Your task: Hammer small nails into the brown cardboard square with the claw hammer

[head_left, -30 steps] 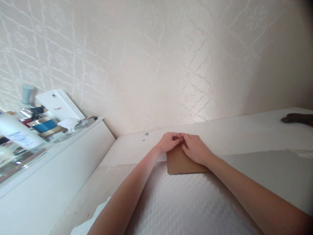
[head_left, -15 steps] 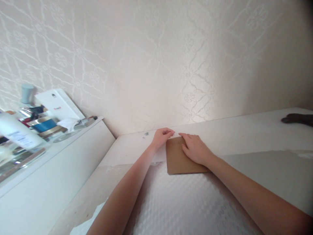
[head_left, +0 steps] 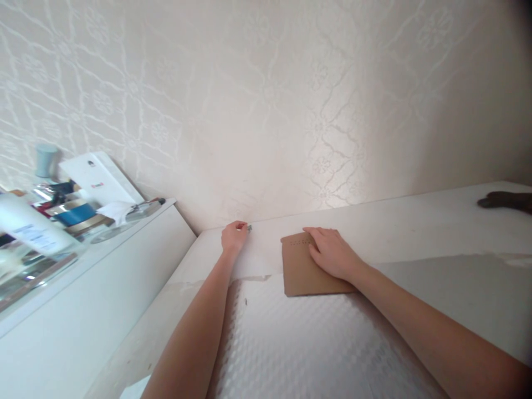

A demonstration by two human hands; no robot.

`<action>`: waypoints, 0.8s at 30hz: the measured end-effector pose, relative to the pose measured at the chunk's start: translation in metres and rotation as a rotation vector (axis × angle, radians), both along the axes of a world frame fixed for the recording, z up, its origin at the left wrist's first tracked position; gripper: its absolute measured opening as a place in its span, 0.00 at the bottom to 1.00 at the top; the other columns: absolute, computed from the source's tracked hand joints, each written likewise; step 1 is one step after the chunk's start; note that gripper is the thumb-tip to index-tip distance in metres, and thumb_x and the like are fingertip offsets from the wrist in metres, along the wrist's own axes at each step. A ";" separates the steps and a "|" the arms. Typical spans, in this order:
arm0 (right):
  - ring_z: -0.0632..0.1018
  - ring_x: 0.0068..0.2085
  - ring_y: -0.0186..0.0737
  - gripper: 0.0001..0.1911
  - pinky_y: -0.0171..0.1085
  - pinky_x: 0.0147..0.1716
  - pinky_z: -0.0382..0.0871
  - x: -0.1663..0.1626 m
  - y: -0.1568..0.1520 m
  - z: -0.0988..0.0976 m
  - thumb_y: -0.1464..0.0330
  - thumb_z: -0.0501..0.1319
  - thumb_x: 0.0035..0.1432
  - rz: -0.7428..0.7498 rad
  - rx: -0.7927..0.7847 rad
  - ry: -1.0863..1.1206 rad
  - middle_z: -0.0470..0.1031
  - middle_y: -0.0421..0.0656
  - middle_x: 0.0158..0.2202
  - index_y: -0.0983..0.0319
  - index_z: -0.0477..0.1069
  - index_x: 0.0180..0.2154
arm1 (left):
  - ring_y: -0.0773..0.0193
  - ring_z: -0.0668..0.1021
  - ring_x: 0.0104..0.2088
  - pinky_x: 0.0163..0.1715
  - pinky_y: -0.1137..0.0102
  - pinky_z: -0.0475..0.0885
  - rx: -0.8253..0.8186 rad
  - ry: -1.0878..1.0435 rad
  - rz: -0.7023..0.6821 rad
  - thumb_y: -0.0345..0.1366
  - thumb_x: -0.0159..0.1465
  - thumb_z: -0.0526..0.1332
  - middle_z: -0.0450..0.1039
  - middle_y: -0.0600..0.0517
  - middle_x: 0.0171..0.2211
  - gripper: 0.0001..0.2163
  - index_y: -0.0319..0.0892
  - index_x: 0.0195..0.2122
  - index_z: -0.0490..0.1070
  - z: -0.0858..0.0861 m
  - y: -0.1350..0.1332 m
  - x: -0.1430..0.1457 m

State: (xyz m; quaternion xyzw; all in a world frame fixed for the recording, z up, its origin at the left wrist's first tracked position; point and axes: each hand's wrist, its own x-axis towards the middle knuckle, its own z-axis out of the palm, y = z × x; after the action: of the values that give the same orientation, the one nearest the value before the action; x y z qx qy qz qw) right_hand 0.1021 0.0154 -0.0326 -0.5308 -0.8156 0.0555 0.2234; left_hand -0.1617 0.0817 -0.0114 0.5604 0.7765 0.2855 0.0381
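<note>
A brown cardboard piece (head_left: pixel 302 269) lies flat on the white table (head_left: pixel 415 221), partly over a sheet of white bubble wrap (head_left: pixel 316 349). My right hand (head_left: pixel 332 254) rests flat on its right side, fingers stretched toward a row of tiny holes near its top edge. My left hand (head_left: pixel 234 236) is out to the left near the wall, fingers curled in a pinch at a few tiny dark specks (head_left: pixel 249 227) on the table. What the pinch holds, if anything, is too small to tell.
A patterned wall (head_left: pixel 270 111) stands right behind the table. A lower white shelf (head_left: pixel 103 244) on the left carries a white bottle (head_left: pixel 31 224), a blue tin (head_left: pixel 77 213), a white board and other clutter. A dark object (head_left: pixel 505 200) lies at the table's far right.
My left hand has left the cardboard and moved left to the small specks by the wall. My right hand has stayed pressed on the cardboard.
</note>
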 end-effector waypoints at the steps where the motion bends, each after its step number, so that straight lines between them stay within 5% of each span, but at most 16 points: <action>1: 0.69 0.55 0.47 0.24 0.46 0.56 0.55 0.000 0.000 0.000 0.71 0.47 0.60 0.001 0.003 -0.003 0.70 0.53 0.55 0.69 0.62 0.57 | 0.57 0.78 0.44 0.44 0.67 0.70 -0.008 0.004 -0.004 0.38 0.62 0.57 0.78 0.48 0.41 0.12 0.44 0.42 0.77 -0.001 0.000 0.000; 11: 0.70 0.54 0.48 0.24 0.47 0.55 0.57 0.001 0.001 -0.001 0.71 0.48 0.59 0.012 0.016 0.022 0.70 0.54 0.54 0.68 0.63 0.56 | 0.57 0.77 0.47 0.47 0.67 0.68 0.005 0.043 0.039 0.34 0.64 0.53 0.77 0.47 0.44 0.14 0.41 0.44 0.76 0.001 -0.002 0.003; 17: 0.71 0.54 0.46 0.26 0.46 0.55 0.60 0.003 0.000 -0.001 0.74 0.45 0.58 -0.035 0.101 0.219 0.71 0.53 0.53 0.69 0.61 0.58 | 0.55 0.75 0.48 0.49 0.64 0.68 0.085 0.151 0.029 0.33 0.64 0.52 0.75 0.46 0.47 0.14 0.41 0.47 0.74 -0.003 -0.015 0.017; 24: 0.73 0.50 0.45 0.24 0.42 0.49 0.65 0.018 -0.006 0.010 0.75 0.45 0.57 -0.273 0.172 0.341 0.74 0.52 0.49 0.68 0.65 0.54 | 0.56 0.72 0.51 0.54 0.63 0.64 0.082 0.286 -0.271 0.33 0.64 0.51 0.75 0.46 0.47 0.15 0.40 0.46 0.73 0.000 -0.056 0.086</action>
State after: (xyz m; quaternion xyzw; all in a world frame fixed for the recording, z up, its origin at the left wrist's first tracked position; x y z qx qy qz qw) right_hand 0.1198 0.0097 -0.0225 -0.5979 -0.6885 0.0439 0.4081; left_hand -0.0753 0.0259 -0.0109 0.6958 0.6792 0.2267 -0.0574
